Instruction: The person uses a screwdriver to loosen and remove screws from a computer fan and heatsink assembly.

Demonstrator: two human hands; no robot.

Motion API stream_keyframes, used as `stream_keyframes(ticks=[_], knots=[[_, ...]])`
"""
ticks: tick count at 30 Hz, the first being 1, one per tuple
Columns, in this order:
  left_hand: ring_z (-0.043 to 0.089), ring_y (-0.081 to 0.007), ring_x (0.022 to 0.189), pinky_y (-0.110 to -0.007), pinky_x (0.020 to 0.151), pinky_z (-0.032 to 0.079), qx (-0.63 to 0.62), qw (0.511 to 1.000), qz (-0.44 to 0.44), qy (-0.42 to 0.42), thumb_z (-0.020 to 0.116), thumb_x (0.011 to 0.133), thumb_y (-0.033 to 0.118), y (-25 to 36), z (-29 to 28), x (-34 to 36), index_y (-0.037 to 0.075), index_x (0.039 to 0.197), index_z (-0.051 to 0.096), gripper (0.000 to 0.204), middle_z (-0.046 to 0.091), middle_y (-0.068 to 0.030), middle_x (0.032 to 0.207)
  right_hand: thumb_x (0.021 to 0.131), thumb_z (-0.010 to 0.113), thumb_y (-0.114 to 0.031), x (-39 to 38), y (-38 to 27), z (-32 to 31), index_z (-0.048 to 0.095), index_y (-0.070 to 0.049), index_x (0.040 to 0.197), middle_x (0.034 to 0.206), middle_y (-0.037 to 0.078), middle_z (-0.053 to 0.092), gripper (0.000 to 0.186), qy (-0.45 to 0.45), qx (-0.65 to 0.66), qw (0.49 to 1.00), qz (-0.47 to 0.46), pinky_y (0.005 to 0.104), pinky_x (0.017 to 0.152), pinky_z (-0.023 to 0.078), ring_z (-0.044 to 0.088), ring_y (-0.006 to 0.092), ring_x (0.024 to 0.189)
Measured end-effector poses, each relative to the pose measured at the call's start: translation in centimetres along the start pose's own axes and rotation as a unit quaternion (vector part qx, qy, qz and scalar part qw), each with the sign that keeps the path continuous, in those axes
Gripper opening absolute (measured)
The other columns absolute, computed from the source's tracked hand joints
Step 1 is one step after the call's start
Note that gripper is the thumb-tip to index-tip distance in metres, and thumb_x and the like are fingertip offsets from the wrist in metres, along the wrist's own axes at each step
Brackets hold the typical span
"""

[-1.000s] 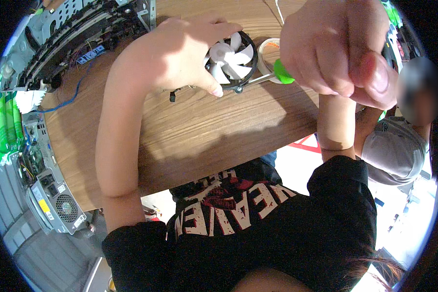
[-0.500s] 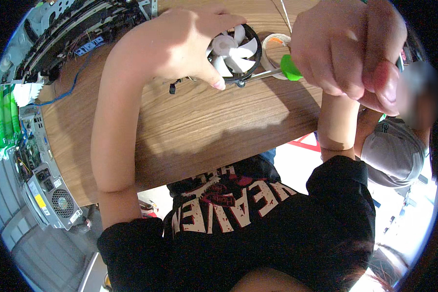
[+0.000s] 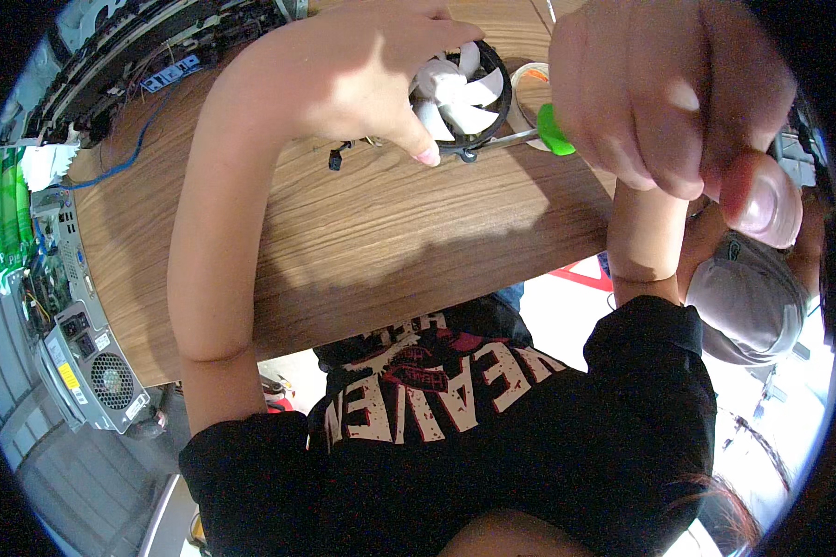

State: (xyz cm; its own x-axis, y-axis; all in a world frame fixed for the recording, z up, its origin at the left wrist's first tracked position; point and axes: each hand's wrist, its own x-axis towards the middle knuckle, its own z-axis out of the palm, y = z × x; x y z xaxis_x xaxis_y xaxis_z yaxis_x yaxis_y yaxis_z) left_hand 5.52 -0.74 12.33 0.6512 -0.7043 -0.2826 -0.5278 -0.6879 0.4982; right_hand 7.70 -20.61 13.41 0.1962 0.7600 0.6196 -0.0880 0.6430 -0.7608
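Observation:
My left hand [image 3: 344,65] is closed on the black-framed fan [image 3: 450,97] with white blades, thumb at its lower left rim and fingers over the top. A dark connector [image 3: 336,158] lies below it. A green-handled tool [image 3: 555,135] has its metal shaft reaching to the fan's lower edge; its handle is partly hidden behind my right hand. My right hand [image 3: 664,102] is a large, raised fist at the upper right, its thumb bent; what it holds, if anything, is hidden. A roll of tape [image 3: 529,76] lies behind the tool.
The wooden table [image 3: 390,232] carries dark machinery [image 3: 93,84] with a blue cable at upper left. A green packet [image 3: 0,213] and an opened computer case [image 3: 102,371] are at the left edge. Another person's grey-clothed leg [image 3: 743,297] is at right.
The view has shifted, so table items appear higher. The fan and my left hand have edged rightward. My right fist has moved right and looks larger, closer to the camera.

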Motion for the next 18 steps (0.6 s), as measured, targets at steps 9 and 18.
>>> stream_keyframes(ticks=[9,18], knots=[[0.057,-0.0358,0.111,-0.040,0.093,0.048,-0.015,0.986,0.114,0.121,0.078,0.076,0.030,-1.8,1.4,1.0,0.000,0.128,0.049,0.067,0.055,-0.0215,0.122,0.092,0.062,-0.015,-1.0,0.4,1.6,0.044,-0.008,0.087,0.050,0.003,0.042,0.019,0.204,-0.120,0.972,0.005,0.0284,0.035,0.025,0.034,0.0114,0.037],[0.053,-0.0310,0.120,-0.038,0.103,0.043,0.024,0.984,0.073,0.163,0.086,0.060,0.018,-2.9,3.7,2.2,-0.004,0.131,0.048,0.083,0.053,-0.0167,0.128,0.096,0.059,-0.022,-0.8,3.2,5.8,0.042,-0.009,0.093,0.051,0.000,0.042,0.022,0.515,-0.351,0.777,-0.089,0.0260,0.035,0.028,0.036,0.0097,0.038]])
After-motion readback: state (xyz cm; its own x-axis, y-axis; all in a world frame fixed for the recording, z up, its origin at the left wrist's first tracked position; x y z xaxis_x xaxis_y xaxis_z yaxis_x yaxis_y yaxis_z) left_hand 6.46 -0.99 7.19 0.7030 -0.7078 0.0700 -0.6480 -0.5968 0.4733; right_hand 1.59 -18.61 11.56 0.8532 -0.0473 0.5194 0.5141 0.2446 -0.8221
